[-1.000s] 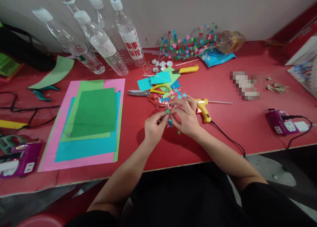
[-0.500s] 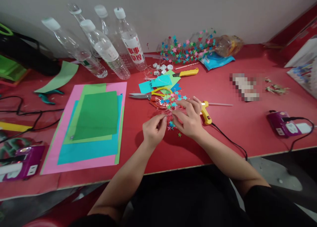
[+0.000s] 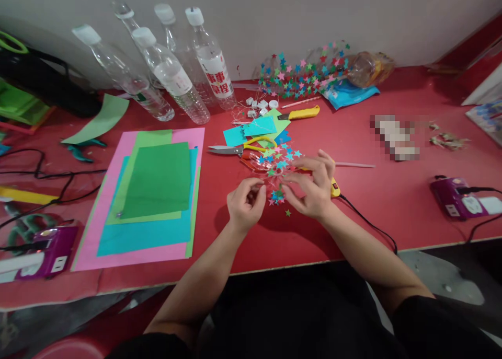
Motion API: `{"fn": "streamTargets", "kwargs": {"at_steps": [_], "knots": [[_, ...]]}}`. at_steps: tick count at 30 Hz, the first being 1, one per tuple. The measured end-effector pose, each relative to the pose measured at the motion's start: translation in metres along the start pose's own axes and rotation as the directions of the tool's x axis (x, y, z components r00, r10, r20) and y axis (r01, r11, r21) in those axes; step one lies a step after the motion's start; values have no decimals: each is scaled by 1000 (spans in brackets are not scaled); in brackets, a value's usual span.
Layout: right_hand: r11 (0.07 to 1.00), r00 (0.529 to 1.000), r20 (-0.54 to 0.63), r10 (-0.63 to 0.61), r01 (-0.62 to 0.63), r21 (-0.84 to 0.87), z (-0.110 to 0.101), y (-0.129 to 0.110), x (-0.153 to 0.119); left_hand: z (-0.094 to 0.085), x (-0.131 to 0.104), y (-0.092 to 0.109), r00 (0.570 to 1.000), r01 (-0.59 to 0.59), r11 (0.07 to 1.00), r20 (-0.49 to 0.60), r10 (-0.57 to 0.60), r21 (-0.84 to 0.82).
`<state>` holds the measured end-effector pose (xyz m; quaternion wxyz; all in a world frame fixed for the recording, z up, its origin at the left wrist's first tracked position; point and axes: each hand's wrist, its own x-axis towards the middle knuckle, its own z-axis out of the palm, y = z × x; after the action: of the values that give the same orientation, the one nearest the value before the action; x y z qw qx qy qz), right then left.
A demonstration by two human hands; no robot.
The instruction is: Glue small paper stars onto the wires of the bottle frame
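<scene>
My left hand (image 3: 246, 205) is curled, its thumb and index finger close together at the left edge of a clear plastic piece (image 3: 277, 172). Anything in that pinch is too small to make out. Across from it, my right hand (image 3: 314, 189) has its fingers spread, thumb apart from the index finger, with nothing visible between them. Small paper stars (image 3: 277, 196) in blue, green and pink lie around and on the plastic. Just beyond are yellow-handled scissors (image 3: 235, 149). A yellow hot glue gun (image 3: 334, 187) is partly hidden behind my right hand.
Coloured paper sheets (image 3: 157, 181) are stacked at left, with several plastic bottles (image 3: 214, 69) behind. A yellow cutter (image 3: 304, 113), a star-covered clear bottle (image 3: 306, 74) and a blue packet (image 3: 349, 93) lie at the back. Purple power adapters (image 3: 451, 199) sit on both sides.
My right hand has moved slightly right and its thumb and fingers have spread away from the plastic piece, covering more of the glue gun. The left hand stays near the plastic. The view has shifted slightly.
</scene>
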<state>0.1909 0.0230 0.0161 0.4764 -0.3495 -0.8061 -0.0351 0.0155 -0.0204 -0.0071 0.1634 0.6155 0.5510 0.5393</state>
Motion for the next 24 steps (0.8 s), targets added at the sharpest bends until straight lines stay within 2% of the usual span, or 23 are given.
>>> {"fn": "streamTargets", "kwargs": {"at_steps": [3, 5, 7, 9, 11, 13, 15, 18, 21, 24], "knots": [[997, 995, 54, -80, 80, -5, 6, -5, -3, -1, 5, -3, 986, 128, 987, -91, -137, -93], [997, 994, 83, -72, 74, -10, 8, -6, -4, -3, 11, -7, 955, 244, 955, -129, -266, -169], [1000, 996, 90, 1, 0, -7, 7, -4, -4, -5, 18, -14, 909, 368, 900, -114, -401, -232], [994, 991, 70, 110, -110, -6, 4, 2, -2, -8, 25, -23, 879, 435, 855, -72, -471, -283], [978, 978, 23, 207, -207, -6, 0, 10, 1, -9, 29, -32, 850, 509, 824, -6, -527, -247], [965, 964, -37, 263, -263, -13, -4, 18, 4, -8, 31, -39, 845, 530, 820, 55, -531, -216], [959, 958, -47, 282, -283, -20, -6, 26, 6, -6, 32, -43, 849, 527, 825, 87, -521, -206], [930, 927, 74, 368, -368, -18, -6, 34, 7, 1, 29, -44, 847, 529, 826, 183, -499, -194], [872, 854, 205, 479, -489, 2, -4, 36, 7, 12, 26, -43, 835, 532, 824, 277, -475, -193], [858, 838, 267, 476, -509, 70, -1, 33, 6, 27, 23, -44, 839, 527, 822, 290, -461, -217]]}}
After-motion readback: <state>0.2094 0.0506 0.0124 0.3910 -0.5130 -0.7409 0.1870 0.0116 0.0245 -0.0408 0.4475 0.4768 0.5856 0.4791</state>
